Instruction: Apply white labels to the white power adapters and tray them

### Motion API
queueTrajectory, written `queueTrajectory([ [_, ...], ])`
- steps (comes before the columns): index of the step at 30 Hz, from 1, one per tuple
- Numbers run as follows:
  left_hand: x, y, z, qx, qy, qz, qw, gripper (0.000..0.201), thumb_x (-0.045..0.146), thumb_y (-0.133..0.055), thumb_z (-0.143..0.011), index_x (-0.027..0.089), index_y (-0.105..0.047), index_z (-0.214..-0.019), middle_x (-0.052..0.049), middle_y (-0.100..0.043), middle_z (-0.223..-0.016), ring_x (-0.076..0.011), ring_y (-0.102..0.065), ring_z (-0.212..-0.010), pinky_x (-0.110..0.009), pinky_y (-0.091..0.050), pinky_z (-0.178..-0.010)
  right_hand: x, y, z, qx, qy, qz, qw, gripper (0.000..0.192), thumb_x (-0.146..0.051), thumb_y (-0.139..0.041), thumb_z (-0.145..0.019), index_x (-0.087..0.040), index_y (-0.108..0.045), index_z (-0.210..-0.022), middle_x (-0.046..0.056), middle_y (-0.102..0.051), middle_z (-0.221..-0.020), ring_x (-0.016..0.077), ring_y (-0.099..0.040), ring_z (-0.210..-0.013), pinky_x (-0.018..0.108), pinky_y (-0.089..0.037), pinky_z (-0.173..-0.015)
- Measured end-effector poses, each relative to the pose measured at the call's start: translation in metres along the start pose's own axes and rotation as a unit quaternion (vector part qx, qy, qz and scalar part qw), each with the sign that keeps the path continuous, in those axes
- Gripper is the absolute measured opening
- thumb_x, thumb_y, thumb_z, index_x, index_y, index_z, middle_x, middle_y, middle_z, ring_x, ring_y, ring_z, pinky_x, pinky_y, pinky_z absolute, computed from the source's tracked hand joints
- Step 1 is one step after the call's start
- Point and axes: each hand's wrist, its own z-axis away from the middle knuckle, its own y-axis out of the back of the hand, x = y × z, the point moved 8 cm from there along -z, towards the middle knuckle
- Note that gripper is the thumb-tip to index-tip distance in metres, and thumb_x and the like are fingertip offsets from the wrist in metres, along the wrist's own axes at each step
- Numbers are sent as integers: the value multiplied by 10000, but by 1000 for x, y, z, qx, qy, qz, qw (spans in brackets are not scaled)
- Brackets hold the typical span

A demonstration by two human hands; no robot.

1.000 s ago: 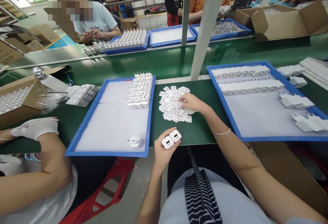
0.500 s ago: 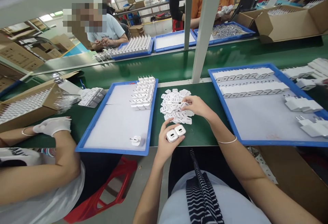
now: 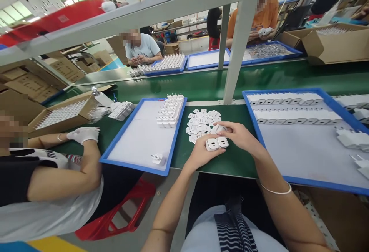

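My left hand (image 3: 200, 154) holds two white chargers (image 3: 216, 143) side by side, ports facing up, just above the green table's front edge. My right hand (image 3: 238, 135) has come in against them, fingertips touching the right charger; a small white piece seems pinched at its fingertips, but I cannot be sure. Just behind both hands lies a heap of small white stickers (image 3: 201, 123). A blue tray (image 3: 131, 150) on my left carries a block of upright white chargers (image 3: 170, 110) and one lone charger (image 3: 157, 158) near its front.
A second blue tray (image 3: 305, 152) on my right holds rows of chargers. A co-worker's gloved hand (image 3: 85, 133) rests at left near an open carton (image 3: 62, 114). A white post (image 3: 238, 52) rises behind the stickers. More people work across the green conveyor (image 3: 273, 77).
My left hand lifted the two chargers forward to the sticker heap. My right hand left the stickers and met the chargers. The camera tilted up.
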Motion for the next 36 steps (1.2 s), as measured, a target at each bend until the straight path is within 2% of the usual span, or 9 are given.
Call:
queueTrajectory([
  [3, 11, 0, 1, 13, -21, -5, 1000, 405, 288, -858, -712, 188, -736, -1085, -79, -744, -1048, -217, -697, -923, -319, -536, -814, -13, 1, 9, -10, 16, 45, 999, 500, -355, -485, -960, -291, -589, -1445, 32, -608, -904, 190, -526, -737, 335, -439, -712],
  [7, 22, 1, 2, 31, -50, 11, 998, 401, 273, -875, -683, 198, -744, -1055, -70, -755, -1021, -216, -715, -897, -328, -565, -804, -27, 8, 17, -20, 31, 96, 995, 521, -347, -413, -1003, -343, -483, -1520, 53, -518, -960, 221, -565, -843, 373, -487, -802],
  [15, 17, -10, 13, -39, 26, 157, 987, 484, 281, -899, -673, 178, -735, -1116, -93, -780, -963, -251, -755, -894, -383, -623, -822, -39, 10, 37, -107, 80, 118, 984, 456, -303, -419, -1017, -347, -592, -1437, 61, -547, -939, 211, -553, -831, 355, -479, -818],
  [17, 17, -12, 15, -40, 34, 168, 984, 483, 269, -904, -663, 184, -744, -1111, -86, -785, -966, -246, -757, -876, -379, -628, -813, -40, 13, 40, -84, 88, 91, 988, 448, -296, -474, -996, -342, -603, -1422, 43, -551, -897, 198, -531, -790, 345, -473, -777],
  [20, 19, -11, 17, -23, 28, 190, 981, 497, 249, -905, -658, 197, -746, -1126, -79, -791, -982, -250, -764, -896, -364, -631, -808, -33, 23, 41, 17, 67, -43, 997, 514, -298, -668, -887, -312, -600, -1397, -2, -566, -821, 167, -493, -710, 323, -469, -707],
  [24, 24, -5, 20, 23, 4, 169, 985, 478, 260, -894, -674, 198, -750, -1125, -100, -779, -1091, -268, -758, -966, -392, -618, -886, -6, 37, 49, 194, 11, -222, 955, 280, -325, -821, -745, -215, -735, -987, -16, -585, -723, 132, -495, -634, 293, -461, -619],
  [26, 25, -1, 23, 47, -5, 129, 990, 462, 273, -890, -679, 193, -756, -1114, -109, -768, -1125, -276, -744, -1005, -412, -600, -931, 5, 38, 54, 237, 0, -262, 935, 182, -343, -806, -768, -210, -742, -874, -11, -593, -744, 110, -478, -603, 277, -445, -579],
  [31, 25, 7, 30, 92, -28, 57, 994, 433, 267, -867, -710, 191, -754, -1121, -105, -778, -1032, -252, -729, -971, -399, -577, -924, 15, 23, 56, 197, -10, -343, 918, 218, -374, -807, -777, -226, -748, -926, -18, -577, -739, 97, -465, -574, 233, -361, -447],
  [36, 19, 11, 34, 112, -29, 19, 993, 429, 279, -867, -707, 193, -758, -1113, -99, -781, -1007, -258, -715, -981, -435, -554, -974, 10, 12, 53, 175, -10, -321, 931, 325, -381, -827, -745, -208, -730, -1003, -51, -547, -637, 98, -477, -522, 257, -431, -481],
])
